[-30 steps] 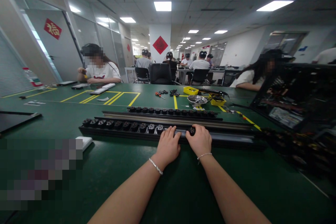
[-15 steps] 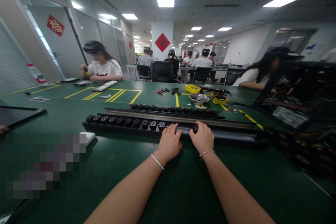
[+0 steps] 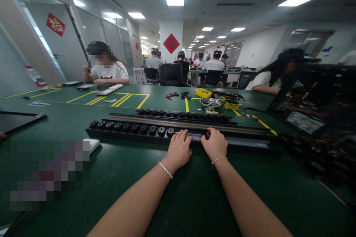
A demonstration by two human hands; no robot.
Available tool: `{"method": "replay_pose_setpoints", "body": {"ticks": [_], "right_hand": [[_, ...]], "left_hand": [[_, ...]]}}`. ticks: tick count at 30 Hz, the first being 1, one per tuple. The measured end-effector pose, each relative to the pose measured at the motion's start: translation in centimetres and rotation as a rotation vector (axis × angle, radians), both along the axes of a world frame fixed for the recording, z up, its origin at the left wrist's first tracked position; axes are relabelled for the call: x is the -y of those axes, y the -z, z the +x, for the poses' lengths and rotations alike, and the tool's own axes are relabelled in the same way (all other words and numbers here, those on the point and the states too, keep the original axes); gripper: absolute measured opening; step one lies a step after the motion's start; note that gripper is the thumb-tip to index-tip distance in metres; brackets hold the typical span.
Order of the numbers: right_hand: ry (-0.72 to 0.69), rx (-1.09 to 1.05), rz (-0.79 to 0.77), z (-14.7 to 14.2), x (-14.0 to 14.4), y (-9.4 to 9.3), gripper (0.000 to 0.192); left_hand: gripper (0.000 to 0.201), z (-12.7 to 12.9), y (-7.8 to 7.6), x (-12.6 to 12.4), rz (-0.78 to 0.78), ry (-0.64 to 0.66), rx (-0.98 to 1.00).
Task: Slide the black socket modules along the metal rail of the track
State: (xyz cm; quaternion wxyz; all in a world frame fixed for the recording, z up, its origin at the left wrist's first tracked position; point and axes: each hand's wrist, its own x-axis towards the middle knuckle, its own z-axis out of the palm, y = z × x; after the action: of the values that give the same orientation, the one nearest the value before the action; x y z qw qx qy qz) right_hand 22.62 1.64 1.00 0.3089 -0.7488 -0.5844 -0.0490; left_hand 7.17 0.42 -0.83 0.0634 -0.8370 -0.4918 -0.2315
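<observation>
Red diamond signs bearing a Chinese character hang behind the green table [image 3: 116,177]. Left hand [image 3: 179,150] presses flat on the black rail [image 3: 133,130]; right hand [image 3: 215,146] pinches a black socket [image 3: 207,134].

left hand [image 3: 179,150], right hand [image 3: 215,145], socket rail [image 3: 144,133]

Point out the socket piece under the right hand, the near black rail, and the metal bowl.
socket piece [image 3: 207,135], head view, on its black top beside the right hand [image 3: 215,146].
near black rail [image 3: 125,130], head view, on its socket-filled left stretch.
metal bowl [image 3: 210,103], head view, on its front rim.
</observation>
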Motion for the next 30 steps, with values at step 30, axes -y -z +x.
{"method": "replay_pose_setpoints", "body": {"ticks": [30], "right_hand": [[0.027, 0.043, 0.015, 0.62, -0.01, -0.04, 0.033]], "left_hand": [[0.042, -0.13, 0.04, -0.26, -0.014, 0.003, 0.007]]}}
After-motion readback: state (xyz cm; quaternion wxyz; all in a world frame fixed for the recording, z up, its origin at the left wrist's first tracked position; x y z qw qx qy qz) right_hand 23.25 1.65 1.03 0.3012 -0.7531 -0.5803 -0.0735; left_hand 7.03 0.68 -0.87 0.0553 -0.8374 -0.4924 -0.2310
